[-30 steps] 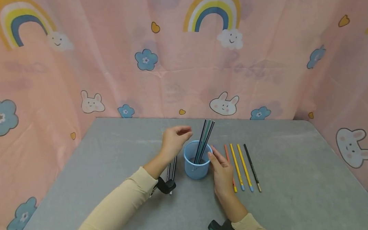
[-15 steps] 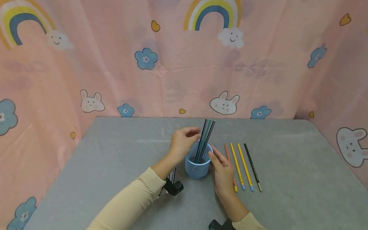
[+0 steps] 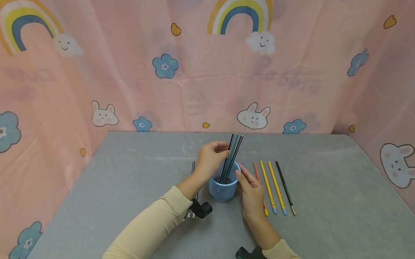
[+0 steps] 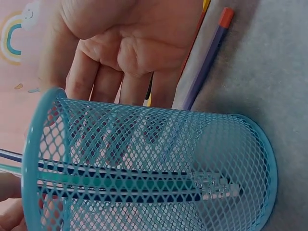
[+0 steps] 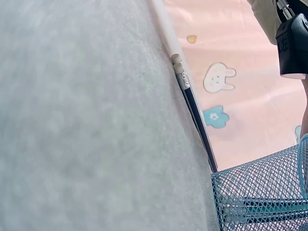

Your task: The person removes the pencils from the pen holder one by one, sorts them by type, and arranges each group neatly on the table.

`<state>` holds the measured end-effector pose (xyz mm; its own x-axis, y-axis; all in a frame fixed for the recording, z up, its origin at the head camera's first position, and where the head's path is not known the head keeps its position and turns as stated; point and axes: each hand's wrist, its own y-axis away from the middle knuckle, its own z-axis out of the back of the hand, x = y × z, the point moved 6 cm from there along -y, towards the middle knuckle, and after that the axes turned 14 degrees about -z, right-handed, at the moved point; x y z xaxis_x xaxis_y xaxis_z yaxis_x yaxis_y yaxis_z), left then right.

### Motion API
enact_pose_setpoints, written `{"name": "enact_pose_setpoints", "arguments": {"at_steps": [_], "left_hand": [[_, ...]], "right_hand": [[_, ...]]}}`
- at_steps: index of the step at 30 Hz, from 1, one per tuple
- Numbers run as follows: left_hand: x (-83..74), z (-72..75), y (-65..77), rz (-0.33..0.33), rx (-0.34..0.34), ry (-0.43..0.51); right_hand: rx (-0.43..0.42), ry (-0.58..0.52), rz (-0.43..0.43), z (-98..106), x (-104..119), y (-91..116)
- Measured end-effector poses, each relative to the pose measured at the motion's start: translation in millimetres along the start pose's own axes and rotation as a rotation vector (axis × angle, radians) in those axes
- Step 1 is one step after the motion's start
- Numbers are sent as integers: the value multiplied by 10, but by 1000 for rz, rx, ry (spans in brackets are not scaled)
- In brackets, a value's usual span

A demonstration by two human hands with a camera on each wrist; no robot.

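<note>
A light blue mesh pencil cup [image 3: 222, 192] stands upright on the grey table. Several dark-striped and green pencils [image 3: 234, 149] lean in it, eraser ends down against the mesh bottom, as the left wrist view shows. My right hand [image 3: 253, 199] holds the cup by its right side, thumb at the rim, fingers behind the mesh. Over the cup's left edge, my left hand [image 3: 210, 160] has its thumb and fingertips on the upper part of those pencils and seems to pinch them; the exact contact is small and partly hidden.
Right of the cup lie an orange pencil [image 3: 256, 171], two yellow pencils [image 3: 267, 186] and a black pencil [image 3: 285, 188]. A purple pencil [image 4: 207, 67] lies behind the right hand. Left of the cup, dark pencils [image 5: 195, 108] lie partly under the left wrist. A pink curtain [image 3: 199, 91] hangs behind.
My left hand has moved right, from beside the cup to the pencils standing in it. The right hand and the cup have stayed in place.
</note>
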<state>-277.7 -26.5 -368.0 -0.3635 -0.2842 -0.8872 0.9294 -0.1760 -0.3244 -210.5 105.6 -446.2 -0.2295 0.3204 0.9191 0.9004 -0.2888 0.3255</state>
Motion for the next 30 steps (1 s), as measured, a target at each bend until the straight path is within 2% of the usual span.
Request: {"name": "enact_pose_setpoints", "arguments": {"at_steps": [8, 19, 25, 30], "left_hand": [[5, -11, -24, 3, -27, -17], [-25, -63, -49, -27, -13, -66], [-31, -14, -41, 1, -35, -11], [-163, 107, -52, -27, -78, 32]], "right_hand": [[6, -1, 5, -1, -11, 7], [5, 3, -1, -3, 2, 0], [6, -1, -3, 2, -12, -1], [0, 10, 14, 4, -21, -7]]}}
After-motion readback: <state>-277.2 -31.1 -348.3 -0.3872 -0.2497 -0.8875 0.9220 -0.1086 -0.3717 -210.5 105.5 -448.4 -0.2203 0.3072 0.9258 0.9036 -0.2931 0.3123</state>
